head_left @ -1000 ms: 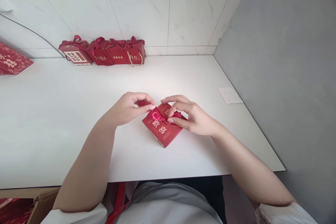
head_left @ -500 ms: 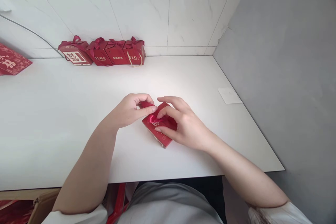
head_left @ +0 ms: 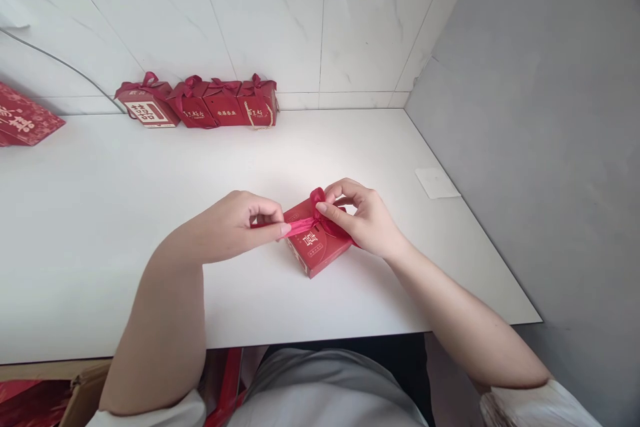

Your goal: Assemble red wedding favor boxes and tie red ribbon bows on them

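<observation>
A red gift box [head_left: 320, 250] with pale printing lies on the white table in front of me. Across its top runs a shiny red ribbon [head_left: 301, 225], with a loop standing up near the far side. My left hand [head_left: 250, 223], left of the box, pinches one stretch of the ribbon between thumb and fingers and holds it taut. Over the box's right side, my right hand [head_left: 365, 213] pinches the ribbon beside the loop. Part of the ribbon and the box's right end are hidden under my right hand.
Several red boxes with bows [head_left: 227, 107] stand in a row against the tiled wall. Another red box [head_left: 27, 117] is at the far left. A white paper square [head_left: 437, 183] lies near the right edge. A cardboard carton [head_left: 83, 390] sits below the table's front left.
My left hand has drawn the ribbon out to the left, and my right hand has shifted right. A loop now stands up, and more of the box top shows.
</observation>
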The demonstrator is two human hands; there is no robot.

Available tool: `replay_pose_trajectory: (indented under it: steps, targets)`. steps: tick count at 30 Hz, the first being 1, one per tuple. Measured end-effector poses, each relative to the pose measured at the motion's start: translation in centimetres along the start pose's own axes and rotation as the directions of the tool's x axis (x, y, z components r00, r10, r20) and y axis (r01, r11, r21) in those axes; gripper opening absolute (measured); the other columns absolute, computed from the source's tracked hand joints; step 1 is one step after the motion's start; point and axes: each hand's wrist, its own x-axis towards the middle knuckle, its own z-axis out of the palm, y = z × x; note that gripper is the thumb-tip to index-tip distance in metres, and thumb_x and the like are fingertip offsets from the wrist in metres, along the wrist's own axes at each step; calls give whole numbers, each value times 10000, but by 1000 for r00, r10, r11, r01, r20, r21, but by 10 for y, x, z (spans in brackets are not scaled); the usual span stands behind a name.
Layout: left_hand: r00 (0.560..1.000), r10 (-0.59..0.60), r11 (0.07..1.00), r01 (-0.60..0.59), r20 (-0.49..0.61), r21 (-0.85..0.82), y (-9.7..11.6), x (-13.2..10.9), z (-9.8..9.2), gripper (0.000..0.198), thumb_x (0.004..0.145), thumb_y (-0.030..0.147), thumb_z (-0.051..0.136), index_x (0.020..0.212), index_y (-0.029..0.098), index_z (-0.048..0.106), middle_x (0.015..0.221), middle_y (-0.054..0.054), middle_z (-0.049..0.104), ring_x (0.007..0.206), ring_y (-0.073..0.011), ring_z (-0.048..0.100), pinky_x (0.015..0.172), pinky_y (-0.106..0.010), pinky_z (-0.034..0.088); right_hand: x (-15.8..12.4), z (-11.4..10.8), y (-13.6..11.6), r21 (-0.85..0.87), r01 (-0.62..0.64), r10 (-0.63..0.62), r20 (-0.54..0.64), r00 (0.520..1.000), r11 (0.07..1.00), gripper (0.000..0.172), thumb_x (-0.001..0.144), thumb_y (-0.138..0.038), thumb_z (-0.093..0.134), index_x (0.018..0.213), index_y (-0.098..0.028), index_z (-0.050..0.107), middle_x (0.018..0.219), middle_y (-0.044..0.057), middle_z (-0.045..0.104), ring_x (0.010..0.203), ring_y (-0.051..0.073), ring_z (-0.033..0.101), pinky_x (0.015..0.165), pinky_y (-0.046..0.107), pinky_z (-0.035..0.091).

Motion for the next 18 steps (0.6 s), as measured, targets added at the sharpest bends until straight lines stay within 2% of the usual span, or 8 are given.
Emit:
replay_pose_trajectory:
  steps: [2, 5, 9, 12, 18]
  targets:
    - [997, 9, 1000, -8, 80, -9, 6, -5, 2, 372, 864, 483, 561, 630, 197, 606, 562, 21, 478, 491, -96, 369, 458, -240, 265, 0, 2, 1, -71, 45, -46, -10, 999, 996, 142, 875, -306, 667, 781, -215, 614, 885, 24, 643, 855, 177, 607, 807, 355, 508]
    - [979, -6, 998, 18, 202, -57, 13, -7, 8, 342, 864, 447, 551, 649, 199, 648, 549, 15, 572, 456, -105, 482, 443, -231, 330, -2, 3, 2, -154, 102, -104, -3, 995, 983, 121, 885, -269, 649, 785, -220, 603, 882, 31, 643, 820, 183, 591, 762, 360, 502]
    - [959, -17, 991, 53, 283, -121, 18, -7, 15, 332, 861, 409, 546, 636, 190, 656, 536, 9, 635, 440, -130, 599, 479, -230, 433, -4, 4, 2, -225, 144, -147, 5, 989, 964, 107, 894, -240, 634, 795, -223, 595, 871, 31, 642, 773, 181, 565, 738, 369, 494]
    - [943, 4, 990, 42, 332, -133, 20, -5, 22, 355, 865, 406, 547, 602, 183, 634, 540, 5, 649, 419, -129, 598, 484, -235, 452, -4, 5, 3, -234, 155, -159, -1, 987, 960, 114, 896, -230, 630, 790, -224, 591, 867, 35, 642, 802, 193, 577, 746, 379, 503]
    - [914, 10, 994, 36, 406, -104, 29, -1, 32, 406, 881, 449, 547, 588, 179, 629, 577, -6, 661, 381, -102, 545, 441, -228, 415, -5, 6, 2, -206, 165, -166, 12, 986, 965, 99, 897, -227, 640, 804, -223, 606, 874, 40, 641, 860, 204, 596, 753, 371, 517]
